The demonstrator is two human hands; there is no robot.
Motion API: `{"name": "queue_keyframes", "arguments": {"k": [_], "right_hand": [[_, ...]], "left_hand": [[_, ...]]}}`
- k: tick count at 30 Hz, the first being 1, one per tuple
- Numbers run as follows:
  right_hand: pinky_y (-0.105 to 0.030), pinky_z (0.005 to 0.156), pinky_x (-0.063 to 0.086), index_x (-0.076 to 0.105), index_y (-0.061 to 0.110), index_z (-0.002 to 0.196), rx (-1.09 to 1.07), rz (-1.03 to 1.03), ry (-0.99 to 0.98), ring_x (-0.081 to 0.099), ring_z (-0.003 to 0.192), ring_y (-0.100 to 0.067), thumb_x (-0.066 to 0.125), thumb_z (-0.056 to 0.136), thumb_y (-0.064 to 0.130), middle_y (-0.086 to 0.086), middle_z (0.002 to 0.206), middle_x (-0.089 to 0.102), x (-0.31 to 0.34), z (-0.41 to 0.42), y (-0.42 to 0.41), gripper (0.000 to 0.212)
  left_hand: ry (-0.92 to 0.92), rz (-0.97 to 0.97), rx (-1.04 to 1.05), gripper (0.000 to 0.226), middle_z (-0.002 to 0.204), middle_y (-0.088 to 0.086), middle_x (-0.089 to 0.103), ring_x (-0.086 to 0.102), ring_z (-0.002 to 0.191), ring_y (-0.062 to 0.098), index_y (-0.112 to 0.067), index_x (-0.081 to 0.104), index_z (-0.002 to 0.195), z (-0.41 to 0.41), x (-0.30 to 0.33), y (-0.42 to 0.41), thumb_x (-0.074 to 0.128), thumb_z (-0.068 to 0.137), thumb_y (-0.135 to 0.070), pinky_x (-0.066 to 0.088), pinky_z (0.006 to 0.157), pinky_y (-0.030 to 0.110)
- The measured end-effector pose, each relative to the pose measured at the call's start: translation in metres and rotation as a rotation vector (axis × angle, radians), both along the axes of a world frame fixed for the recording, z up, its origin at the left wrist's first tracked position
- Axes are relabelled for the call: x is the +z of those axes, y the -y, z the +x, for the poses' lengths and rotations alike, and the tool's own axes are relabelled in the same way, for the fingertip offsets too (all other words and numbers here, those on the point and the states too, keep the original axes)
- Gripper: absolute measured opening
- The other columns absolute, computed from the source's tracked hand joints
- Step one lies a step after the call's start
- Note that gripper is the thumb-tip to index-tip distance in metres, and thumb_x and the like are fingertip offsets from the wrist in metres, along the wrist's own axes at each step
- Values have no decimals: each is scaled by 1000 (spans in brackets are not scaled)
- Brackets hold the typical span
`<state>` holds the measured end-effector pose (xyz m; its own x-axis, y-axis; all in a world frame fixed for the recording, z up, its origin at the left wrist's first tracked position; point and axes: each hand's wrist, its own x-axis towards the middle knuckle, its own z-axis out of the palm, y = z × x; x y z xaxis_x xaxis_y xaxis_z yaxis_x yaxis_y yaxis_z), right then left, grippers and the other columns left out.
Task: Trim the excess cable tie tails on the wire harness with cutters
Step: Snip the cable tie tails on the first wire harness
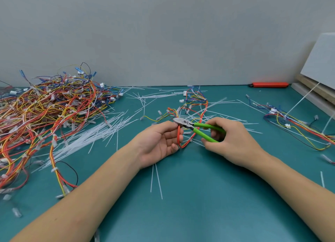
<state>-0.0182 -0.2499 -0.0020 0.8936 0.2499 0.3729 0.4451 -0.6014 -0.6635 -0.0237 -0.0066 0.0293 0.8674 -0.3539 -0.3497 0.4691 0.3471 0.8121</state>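
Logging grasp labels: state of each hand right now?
Left hand: pinches the red wire loop of the harness.
Right hand: grips the green-handled cutters, nose at the loop.

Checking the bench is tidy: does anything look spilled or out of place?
Yes. Loose white cable ties and cut tails lie scattered across the green mat, around the harness being trimmed. A red utility knife lies alone against the back wall.

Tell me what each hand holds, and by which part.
The right hand holds the cutters by the green handles. The left hand pinches the orange wires at the bend, beside the cutter head.
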Motion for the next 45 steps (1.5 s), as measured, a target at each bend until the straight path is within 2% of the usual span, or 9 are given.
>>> {"name": "queue_keyframes", "arguments": {"k": [3, 8, 11, 15, 19, 23, 32, 35, 45], "right_hand": [[-14, 76, 45, 65, 35, 117, -1, -44, 10, 60, 91, -8, 86, 78, 28, 13, 93, 64, -2, -1, -3, 45], [-21, 72, 48, 68, 41, 103, 16, -42, 5, 59, 79, -9, 84, 80, 25, 12, 83, 64, 1, 2, 2, 33], [-11, 78, 44, 64, 45, 110, 37, -77, 15, 60, 91, -4, 85, 80, 29, 16, 90, 66, 2, -2, -1, 40], [-11, 67, 41, 71, 43, 96, 33, -64, 19, 58, 79, -8, 84, 80, 29, 14, 81, 65, 4, 1, 0, 25], [-11, 81, 43, 62, 43, 113, 33, -82, 1, 61, 95, -3, 85, 80, 31, 18, 95, 66, 2, -3, -2, 42], [-12, 66, 40, 70, 40, 93, 29, -67, 3, 58, 79, -9, 83, 82, 28, 12, 78, 64, 6, -2, -1, 22], [-14, 66, 41, 69, 38, 91, 49, -107, -36, 57, 78, -7, 80, 84, 27, 15, 81, 64, 7, -2, -3, 18], [-11, 74, 41, 67, 42, 103, 50, -120, -15, 58, 88, -4, 82, 82, 31, 16, 86, 65, 6, -5, -3, 28], [-13, 67, 41, 65, 42, 99, 40, -113, -21, 56, 78, -5, 80, 83, 31, 15, 80, 61, 5, -3, -4, 25]], "left_hand": [[7, 10, -1, 36, 79, 5, 70, 67, 66, 15, -14, 76, 66, 0, -1, 0, 58, 98, -14, 48, 48, 22], [-1, 3, -2, 28, 79, 5, 70, 67, 65, 16, -12, 73, 74, 0, 0, 0, 59, 97, -14, 48, 48, 22], [-5, 10, 0, 14, 78, 5, 69, 67, 65, 15, -11, 67, 85, 0, 0, 0, 59, 97, -13, 48, 49, 22], [-15, -13, -6, 9, 78, 5, 70, 66, 65, 15, -12, 66, 89, 1, -1, -1, 60, 96, -14, 49, 49, 22], [-10, 0, -8, 11, 78, 5, 70, 67, 65, 16, -10, 65, 88, 1, -2, 0, 60, 96, -13, 48, 49, 22], [-11, -19, -6, 8, 79, 4, 70, 67, 66, 15, -12, 66, 90, 1, -2, -2, 61, 96, -14, 48, 49, 22], [-10, -14, -9, 10, 78, 5, 70, 67, 66, 16, -11, 66, 87, 1, -2, -1, 61, 95, -13, 48, 49, 22], [-10, -7, -9, 12, 78, 5, 70, 67, 66, 15, -11, 67, 85, 1, -2, 0, 61, 95, -13, 48, 49, 22], [-11, -10, -7, 25, 79, 4, 69, 66, 65, 15, -14, 72, 75, 2, -2, -1, 60, 96, -15, 48, 48, 22]]}}
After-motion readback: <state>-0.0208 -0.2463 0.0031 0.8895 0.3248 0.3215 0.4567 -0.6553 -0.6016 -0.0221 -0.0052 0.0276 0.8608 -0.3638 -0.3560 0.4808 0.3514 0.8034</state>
